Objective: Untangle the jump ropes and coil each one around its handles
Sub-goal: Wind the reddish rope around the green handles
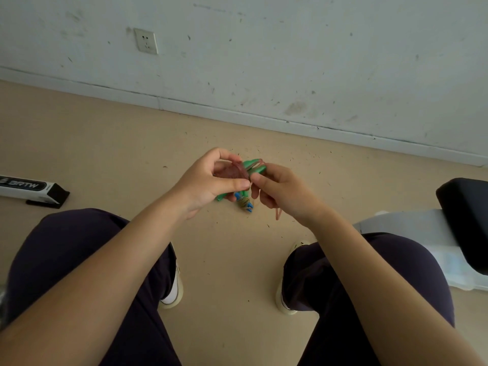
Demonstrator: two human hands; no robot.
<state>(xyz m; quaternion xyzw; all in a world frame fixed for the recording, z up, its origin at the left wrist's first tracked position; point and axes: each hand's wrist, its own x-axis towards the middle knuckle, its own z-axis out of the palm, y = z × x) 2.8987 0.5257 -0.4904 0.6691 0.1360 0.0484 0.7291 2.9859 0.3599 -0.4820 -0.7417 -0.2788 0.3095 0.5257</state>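
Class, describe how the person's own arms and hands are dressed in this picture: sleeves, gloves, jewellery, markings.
Both forearms are bare, with no sleeve reaching into view. The left hand and right hand wear no gloves, and no rings, watch or bracelet show. No markings are visible on either arm. Below them, the legs are in dark navy trousers.

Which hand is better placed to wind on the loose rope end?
Probably the right hand: the loose rope end hangs from its grip, while the left hand holds the green handles.
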